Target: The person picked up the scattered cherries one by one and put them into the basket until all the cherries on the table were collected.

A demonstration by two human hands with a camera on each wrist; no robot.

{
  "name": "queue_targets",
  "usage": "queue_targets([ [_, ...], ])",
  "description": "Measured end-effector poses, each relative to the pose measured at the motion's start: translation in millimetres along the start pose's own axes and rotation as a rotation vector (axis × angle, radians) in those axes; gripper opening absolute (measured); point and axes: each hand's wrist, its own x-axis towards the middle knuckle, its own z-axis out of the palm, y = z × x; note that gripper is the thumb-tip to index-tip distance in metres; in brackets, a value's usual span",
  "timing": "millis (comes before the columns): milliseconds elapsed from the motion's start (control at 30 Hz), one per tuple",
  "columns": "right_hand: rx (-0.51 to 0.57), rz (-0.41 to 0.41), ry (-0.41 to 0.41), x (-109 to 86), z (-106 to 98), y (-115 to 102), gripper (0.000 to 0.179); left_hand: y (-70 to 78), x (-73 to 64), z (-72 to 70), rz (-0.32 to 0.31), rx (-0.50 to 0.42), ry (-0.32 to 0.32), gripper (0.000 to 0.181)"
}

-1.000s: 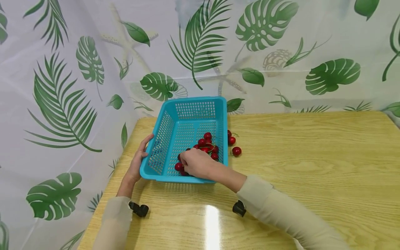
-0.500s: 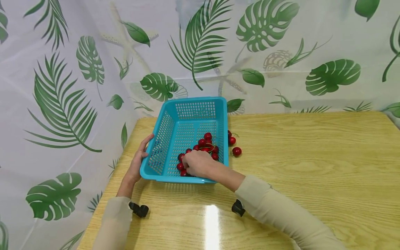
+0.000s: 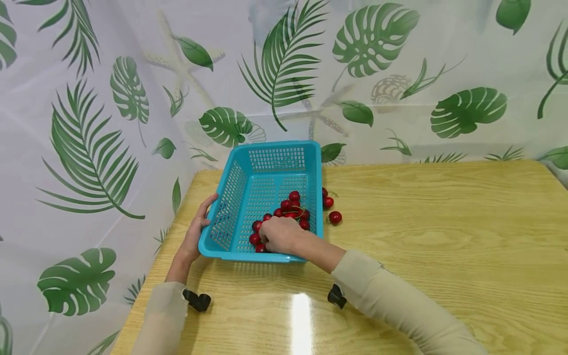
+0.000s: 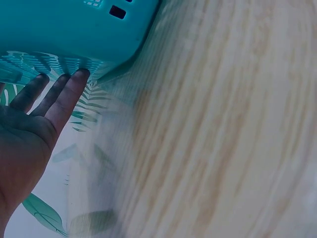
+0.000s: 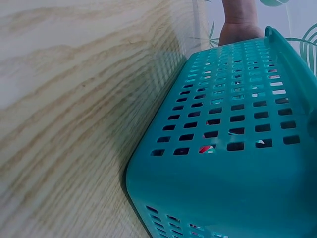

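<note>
A blue perforated plastic basket (image 3: 266,256) stands on the table, with red cherries (image 3: 295,196) gathered in its near right part. My left hand (image 3: 194,235) is at the basket's left side. Its fingers (image 4: 69,99) reach out straight, tips against the basket wall in the left wrist view. Over the near rim my right hand (image 3: 281,235) reaches in among the cherries, knuckles up and fingers bent down. Its fingertips are hidden, and I cannot tell whether they pinch a cherry. The basket's near wall blocks that hand in the right wrist view.
Several loose cherries (image 3: 335,217) lie on the wooden table (image 3: 435,236) just right of the basket. A leaf-patterned sheet (image 3: 377,108) hangs behind the table and along its left. Black wrist camera mounts (image 3: 197,300) stick out from both sleeves.
My right hand has shifted slightly to the right in the basket, baring more of the cherries on its left. The left hand and the basket stay in place. The head view has tilted a little.
</note>
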Motion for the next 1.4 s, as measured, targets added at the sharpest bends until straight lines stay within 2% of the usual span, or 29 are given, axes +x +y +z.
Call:
queue_targets([
  [200, 0.024, -0.010, 0.026, -0.5, -2.7, 2.8, 0.028, -0.8, -0.2, 0.0, -0.004, 0.005, 0.006, 0.075],
  [333, 0.087, -0.019, 0.116, -3.9, -11.2, 8.6, 0.015, -0.8, -0.6, -0.1, -0.013, 0.016, 0.007, 0.075],
  [500, 0.163, -0.041, 0.305, -12.1, -31.4, 25.3, 0.015, -0.3, -1.3, -0.8, -0.011, 0.017, 0.004, 0.076],
  [633, 0.244, -0.075, 0.495, -21.0, -45.7, 48.7, 0.017, 0.0, -1.5, -1.1, -0.008, 0.019, 0.006, 0.076],
  [700, 0.264, -0.068, 0.584, -26.6, -50.9, 62.3, 0.018, 0.3, -1.9, -1.0, -0.010, 0.017, 0.006, 0.076],
  [767, 0.259, -0.029, 0.650, -32.3, -55.4, 76.5, 0.018, 0.7, -2.7, -0.8, -0.013, 0.014, 0.008, 0.077],
  [900, 0.231, 0.107, 0.733, -42.3, -59.8, 107.9, 0.021, 0.9, -3.4, -0.5, -0.020, 0.011, 0.010, 0.077],
  [1000, 0.233, 0.226, 0.721, -47.6, -57.3, 133.1, 0.024, 1.5, -3.2, -0.1, -0.024, 0.010, 0.011, 0.077],
  [1100, 0.234, 0.319, 0.630, -52.4, -52.3, 155.0, 0.027, 2.2, -2.9, 0.3, -0.024, 0.012, 0.010, 0.077],
  [1267, 0.175, 0.396, 0.433, -55.9, -41.5, 176.9, 0.029, 1.5, -2.1, 0.7, -0.016, 0.014, 0.010, 0.076],
  [1400, 0.155, 0.432, 0.325, -53.6, -33.6, 183.1, 0.030, 0.7, -0.8, 2.3, 0.000, 0.017, 0.008, 0.075],
])
